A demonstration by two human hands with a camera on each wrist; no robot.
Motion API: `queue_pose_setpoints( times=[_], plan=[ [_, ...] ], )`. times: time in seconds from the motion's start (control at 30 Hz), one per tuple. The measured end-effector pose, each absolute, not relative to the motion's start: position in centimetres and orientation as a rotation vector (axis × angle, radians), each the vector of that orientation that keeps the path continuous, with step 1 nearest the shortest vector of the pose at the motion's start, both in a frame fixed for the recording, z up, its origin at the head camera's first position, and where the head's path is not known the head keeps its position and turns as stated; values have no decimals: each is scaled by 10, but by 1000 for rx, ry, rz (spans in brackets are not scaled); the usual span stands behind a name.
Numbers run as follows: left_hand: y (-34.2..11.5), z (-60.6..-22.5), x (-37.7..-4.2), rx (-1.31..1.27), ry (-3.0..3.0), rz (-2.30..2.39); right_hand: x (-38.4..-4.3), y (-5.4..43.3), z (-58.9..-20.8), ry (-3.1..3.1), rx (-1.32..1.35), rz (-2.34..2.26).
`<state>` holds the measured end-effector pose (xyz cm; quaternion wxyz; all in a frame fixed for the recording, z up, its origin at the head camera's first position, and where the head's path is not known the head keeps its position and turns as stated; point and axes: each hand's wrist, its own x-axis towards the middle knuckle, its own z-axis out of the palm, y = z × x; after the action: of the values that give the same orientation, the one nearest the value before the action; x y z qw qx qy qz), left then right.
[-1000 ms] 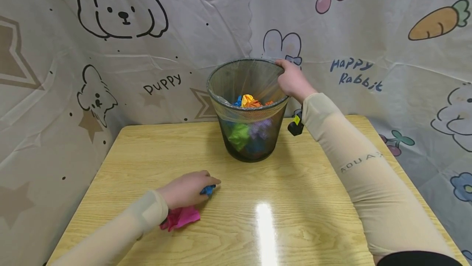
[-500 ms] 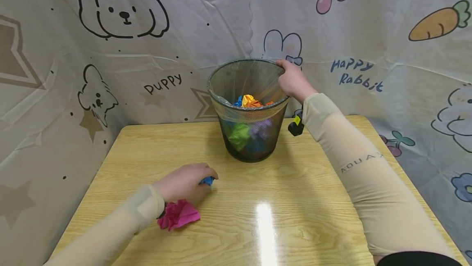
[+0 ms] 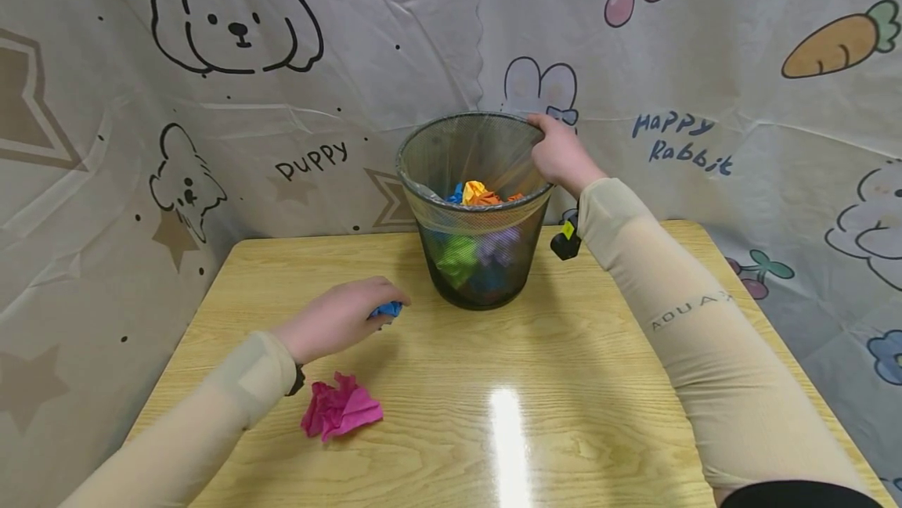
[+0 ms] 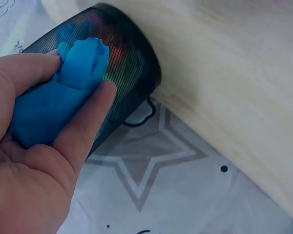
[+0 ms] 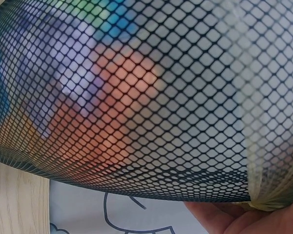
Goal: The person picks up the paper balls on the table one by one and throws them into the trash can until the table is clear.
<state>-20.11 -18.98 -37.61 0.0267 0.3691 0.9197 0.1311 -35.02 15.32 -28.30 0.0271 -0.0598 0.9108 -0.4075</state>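
Note:
A crumpled ball of blue paper (image 4: pixel 53 105) is gripped between the thumb and fingers of my left hand (image 3: pixel 338 316), which is above the table to the left of the bin. The black mesh wastebasket (image 3: pixel 479 257) stands upright at the back of the table with a clear liner over its rim. My right hand (image 3: pixel 564 154) holds the rim on the right side; in the right wrist view its fingers (image 5: pixel 224 217) curl at the mesh and the gathered liner. Crumpled pink paper (image 3: pixel 341 408) lies on the table, just in front of my left wrist.
Inside the wastebasket are several crumpled papers, among them yellow paper (image 3: pixel 473 192) and green paper (image 3: pixel 458 259). The light wooden table (image 3: pixel 599 414) ends at a printed cloth backdrop (image 3: pixel 423 23) behind and at both sides.
My left hand has lifted the blue paper ball off the table area beside the pink paper and moved it farther back. The pink paper is now uncovered. My right hand stays on the rim.

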Motion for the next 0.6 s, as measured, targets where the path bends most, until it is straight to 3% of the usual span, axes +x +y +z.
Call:
queue_pose_setpoints(
  times=[0.6],
  plan=[
    [-195,-334,-210,1190,2920,492,-350,152,-283,2808,-171,-1265]
  ],
)
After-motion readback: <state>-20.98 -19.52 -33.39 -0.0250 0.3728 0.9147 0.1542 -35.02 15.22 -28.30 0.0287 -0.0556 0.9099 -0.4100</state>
